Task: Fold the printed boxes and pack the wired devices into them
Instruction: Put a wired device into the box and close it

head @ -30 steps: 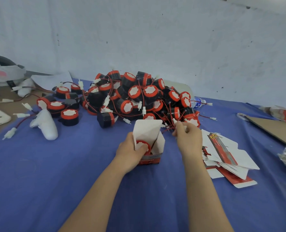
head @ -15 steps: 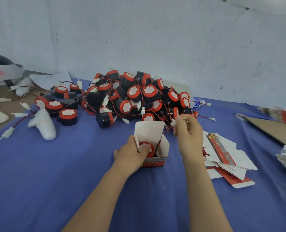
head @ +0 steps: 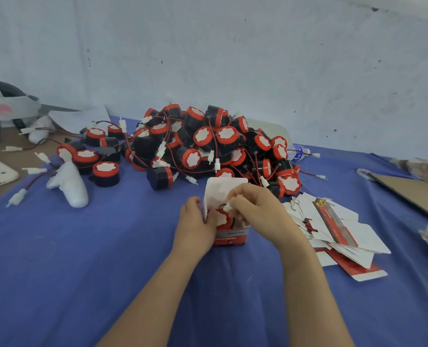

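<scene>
Fingers (head: 243, 197) of the right hand (head: 260, 211) are pinched on a white plug (head: 228, 208) over the open box (head: 230, 237), which is gripped at its side by the left hand (head: 195, 226). One device (head: 220, 219) is seated inside. Box is judged light and crushable; plug is judged the firmest hold.

— How is the left hand (head: 195, 226) held?
— Curled round the side of the box (head: 230, 237), forearm extended forward.
— And the right hand (head: 258, 211)?
— A white connector (head: 228, 208) is pinched in it over the box.
</scene>
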A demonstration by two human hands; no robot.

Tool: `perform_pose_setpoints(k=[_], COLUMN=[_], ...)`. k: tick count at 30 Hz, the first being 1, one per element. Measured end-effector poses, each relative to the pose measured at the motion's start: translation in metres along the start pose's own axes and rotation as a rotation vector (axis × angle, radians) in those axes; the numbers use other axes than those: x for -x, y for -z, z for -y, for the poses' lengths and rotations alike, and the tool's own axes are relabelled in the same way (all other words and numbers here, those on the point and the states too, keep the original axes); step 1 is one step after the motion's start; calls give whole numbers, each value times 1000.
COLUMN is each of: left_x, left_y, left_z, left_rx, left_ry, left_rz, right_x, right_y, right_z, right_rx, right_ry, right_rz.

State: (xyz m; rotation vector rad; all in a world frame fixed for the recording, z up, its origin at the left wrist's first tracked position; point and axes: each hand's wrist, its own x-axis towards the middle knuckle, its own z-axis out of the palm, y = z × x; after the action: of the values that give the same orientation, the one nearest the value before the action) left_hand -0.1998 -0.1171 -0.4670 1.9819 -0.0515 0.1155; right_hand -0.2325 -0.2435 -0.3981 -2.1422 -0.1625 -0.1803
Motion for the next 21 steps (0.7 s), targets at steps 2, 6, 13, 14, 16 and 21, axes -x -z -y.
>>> perform_pose_setpoints(k=[2, 6, 13, 14, 16, 21], left_x=[0, 0, 5, 6, 7, 6], left_y=[1, -1, -4, -4, -6, -6], left_z=[1, 2, -3, -4, -6, -5], left_rx=[38, -9, -62, -75, -110, -145], left_ry=[5, -13, -58, -68, -84, -87], left_rz=[-42, -125, -133, -131, -126, -139], right_x=[-1, -2, -11, -12, -13, -11], right_y=[3, 1, -26, -29, -33, -41], right_z=[-3, -5, -7, -9, -13, -18], right_rx=[156, 308, 590, 587, 566, 438], right_ry=[-26, -52, -148, -166, -191, -115], right_rz=[-49, -125, -224, -249, -295, -401])
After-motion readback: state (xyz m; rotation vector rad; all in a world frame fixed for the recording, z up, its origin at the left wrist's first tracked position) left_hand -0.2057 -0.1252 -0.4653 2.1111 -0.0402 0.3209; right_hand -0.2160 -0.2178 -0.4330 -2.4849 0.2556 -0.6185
